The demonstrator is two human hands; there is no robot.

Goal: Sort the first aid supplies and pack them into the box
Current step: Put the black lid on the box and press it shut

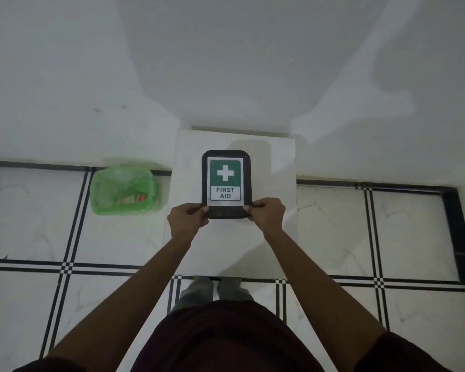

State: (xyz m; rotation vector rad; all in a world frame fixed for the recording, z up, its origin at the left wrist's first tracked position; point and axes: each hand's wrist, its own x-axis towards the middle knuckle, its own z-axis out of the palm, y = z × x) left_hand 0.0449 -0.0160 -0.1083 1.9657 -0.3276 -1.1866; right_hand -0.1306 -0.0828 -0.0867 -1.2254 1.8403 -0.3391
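Black plastic shows between the 2 sets of fingers: the left hand [186, 216] pinches the near left corner of the box [226, 183], thumb on top of the lid and the other fingers tucked under the edge, and the right hand [266, 214] does the same at the near right corner, so both hands are clamped on the box's near end. The box lies flat and closed, its long sides running away from the person, with a green and white label [225, 182] reading FIRST AID covering most of the lid and stopping just short of the thumbs. It rests on a small white table [269, 237], roughly centred across the width and toward the far half. Bare tabletop lies on both sides of the box, a narrower strip beyond it up to the far edge by the white wall [226, 63], and a wide open stretch between the hands and the near edge. To the left, on the tiled floor [360, 232] and close beside the table, stands a bin lined with a green bag [124, 190], some litter showing inside.
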